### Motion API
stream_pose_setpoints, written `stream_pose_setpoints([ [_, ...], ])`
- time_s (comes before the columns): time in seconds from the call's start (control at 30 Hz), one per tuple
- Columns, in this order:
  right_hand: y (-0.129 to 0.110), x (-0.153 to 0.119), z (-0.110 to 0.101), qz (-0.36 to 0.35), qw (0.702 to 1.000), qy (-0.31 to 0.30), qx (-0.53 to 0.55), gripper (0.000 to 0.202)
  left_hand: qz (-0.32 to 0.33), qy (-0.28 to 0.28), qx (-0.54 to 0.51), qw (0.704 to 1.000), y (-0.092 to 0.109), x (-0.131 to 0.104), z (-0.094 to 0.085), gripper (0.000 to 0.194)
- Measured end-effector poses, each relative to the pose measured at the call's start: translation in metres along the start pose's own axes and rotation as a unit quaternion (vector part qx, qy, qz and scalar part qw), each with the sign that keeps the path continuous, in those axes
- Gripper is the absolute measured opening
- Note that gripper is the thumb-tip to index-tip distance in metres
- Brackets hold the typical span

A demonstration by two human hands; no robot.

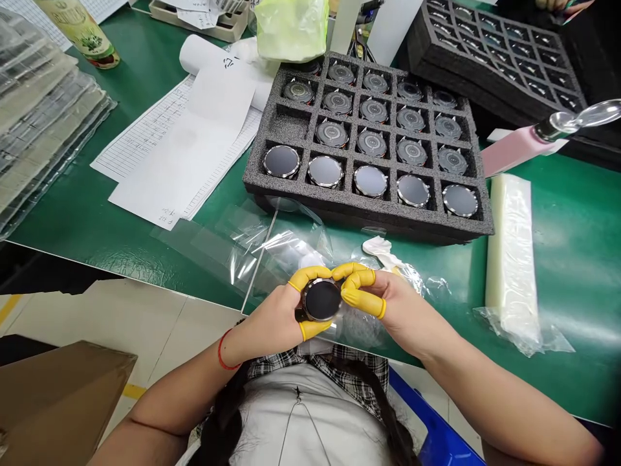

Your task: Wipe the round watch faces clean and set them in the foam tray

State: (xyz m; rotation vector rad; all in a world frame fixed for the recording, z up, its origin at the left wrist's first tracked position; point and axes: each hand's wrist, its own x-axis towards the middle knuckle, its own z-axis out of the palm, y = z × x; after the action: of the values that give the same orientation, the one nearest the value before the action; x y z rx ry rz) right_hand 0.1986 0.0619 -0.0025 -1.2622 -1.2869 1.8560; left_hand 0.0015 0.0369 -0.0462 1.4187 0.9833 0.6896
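Near the table's front edge, a round smartwatch body (323, 299) with a black face and silver rim is held face up, without a strap. My left hand (279, 320) is closed around its left side, finger above and thumb below. My right hand (383, 301) has bent fingers and thumb closed at the watch's right edge; whether a thin film is between them I cannot tell. Yellow finger cots cover the fingertips of both hands. Just beyond is a black foam tray (369, 223) of similar watch bodies, the front row face up, others back up, with one vacant compartment at left.
Clear plastic film (252, 252) and a crumpled white wipe (381, 249) lie between tray and hands. Paper sheets (160, 175) and stacked plastic trays (39, 123) are at left. A wrapped white block (514, 259), a pink bottle (514, 149) and another foam tray (495, 55) are at right.
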Motion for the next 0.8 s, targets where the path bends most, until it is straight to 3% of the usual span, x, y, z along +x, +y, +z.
stream_pose_setpoints([
  [0.43,-0.0021,0.0002,0.0011,0.042,0.998,0.006,0.045,0.022,0.006,-0.008,0.007,1.0,-0.0023,-0.0002,-0.0016,0.056],
  [0.8,0.0009,0.0001,-0.0002,0.025,0.999,0.008,0.022,0.019,0.003,-0.009,0.007,1.0,-0.0047,-0.0016,-0.0005,0.058],
])
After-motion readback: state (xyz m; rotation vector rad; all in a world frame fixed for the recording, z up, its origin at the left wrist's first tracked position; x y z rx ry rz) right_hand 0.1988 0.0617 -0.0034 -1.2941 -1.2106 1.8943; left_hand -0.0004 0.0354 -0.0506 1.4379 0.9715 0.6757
